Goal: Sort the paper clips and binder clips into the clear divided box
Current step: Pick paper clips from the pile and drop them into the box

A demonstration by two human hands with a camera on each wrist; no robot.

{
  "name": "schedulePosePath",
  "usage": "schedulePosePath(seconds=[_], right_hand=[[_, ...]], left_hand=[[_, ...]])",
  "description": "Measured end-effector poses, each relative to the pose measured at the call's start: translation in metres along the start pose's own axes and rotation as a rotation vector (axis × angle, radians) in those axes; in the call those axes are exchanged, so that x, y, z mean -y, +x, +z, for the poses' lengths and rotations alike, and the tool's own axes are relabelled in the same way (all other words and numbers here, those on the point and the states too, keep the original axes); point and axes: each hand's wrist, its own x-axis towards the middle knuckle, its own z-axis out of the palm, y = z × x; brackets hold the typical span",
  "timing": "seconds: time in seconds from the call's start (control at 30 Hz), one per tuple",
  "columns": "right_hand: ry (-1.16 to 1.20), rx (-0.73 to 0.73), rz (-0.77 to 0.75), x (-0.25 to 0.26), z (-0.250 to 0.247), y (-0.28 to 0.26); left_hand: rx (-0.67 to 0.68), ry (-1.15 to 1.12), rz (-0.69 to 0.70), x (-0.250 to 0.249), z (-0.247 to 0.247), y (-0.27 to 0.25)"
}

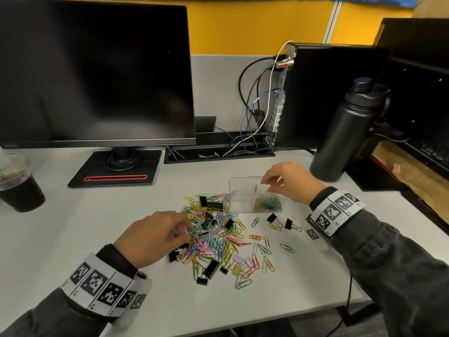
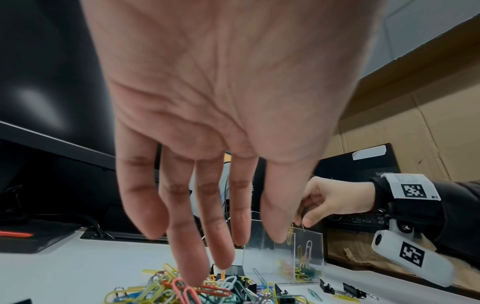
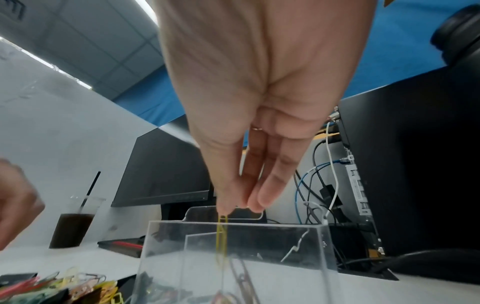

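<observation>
A heap of coloured paper clips and black binder clips [image 1: 211,237] [image 2: 166,288] lies mid-desk. My left hand [image 1: 181,229] [image 2: 223,259] reaches into its left side, straight fingers touching the top clips and holding nothing. The clear divided box [image 1: 233,190] [image 2: 262,257] [image 3: 285,246] stands behind the heap on the right, with several paper clips [image 1: 267,204] in its near compartment. My right hand [image 1: 264,183] [image 3: 239,207] hovers over the box rim and pinches a yellow paper clip [image 3: 222,232] [image 1: 255,188] that hangs down into the box. Two black binder clips [image 1: 272,218] lie in front of the box.
A dark monitor [image 1: 97,69] on its stand fills the back left, with an iced drink cup [image 1: 19,188] at the far left edge. A black bottle [image 1: 345,132] stands right of the box, beside a computer tower [image 1: 328,93] with cables. Loose clips [image 1: 262,249] lie scattered toward the desk's front.
</observation>
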Motion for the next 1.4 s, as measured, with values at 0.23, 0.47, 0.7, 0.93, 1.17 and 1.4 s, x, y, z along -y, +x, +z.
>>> schedulePosePath(seconds=[0.23, 0.47, 0.7, 0.93, 1.17, 1.4], right_hand=[[0.038, 0.023, 0.059, -0.026, 0.0, -0.004], [0.199, 0.108, 0.101, -0.039, 0.02, 0.003], [0.248, 0.119, 0.114, -0.038, 0.02, 0.01], [0.242, 0.077, 0.118, -0.041, 0.028, 0.013], [0.242, 0.06, 0.101, -0.043, 0.031, 0.012], [0.241, 0.055, 0.098, -0.043, 0.033, 0.012]], left_hand=[[-0.008, 0.024, 0.061, -0.014, 0.002, 0.001], [0.002, 0.072, 0.142, -0.035, -0.003, 0.022], [0.047, 0.213, 0.202, -0.059, 0.002, 0.071], [0.205, 0.411, 0.282, -0.075, 0.019, 0.1], [0.215, 0.388, 0.268, -0.068, 0.028, 0.104], [0.174, 0.353, 0.275, -0.062, 0.029, 0.102]])
